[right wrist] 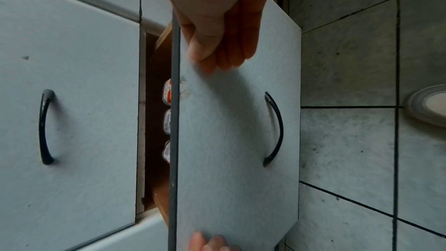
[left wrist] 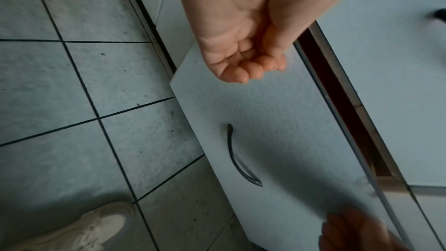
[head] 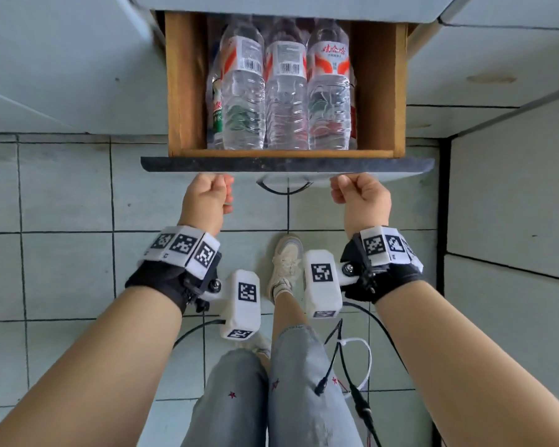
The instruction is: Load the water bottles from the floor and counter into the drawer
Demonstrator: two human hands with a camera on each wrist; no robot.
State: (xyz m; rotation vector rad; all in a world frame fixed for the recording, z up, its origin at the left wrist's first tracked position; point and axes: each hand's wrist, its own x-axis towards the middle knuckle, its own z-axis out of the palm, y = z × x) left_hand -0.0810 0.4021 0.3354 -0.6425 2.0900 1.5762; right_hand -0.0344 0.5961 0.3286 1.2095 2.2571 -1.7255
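In the upper middle of the head view, clear plastic water bottles lie side by side in the open wooden drawer. The left hand and right hand, fingers curled and holding nothing, press its pale front panel.

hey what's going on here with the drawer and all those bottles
A person stands over an open wooden drawer in a pale blue cabinet. Water bottles lie side by side in it, with more underneath. The left hand and right hand, fingers curled and holding nothing, are against the drawer front, on either side of its black handle. It looks as if the drawer is about to be pushed shut.
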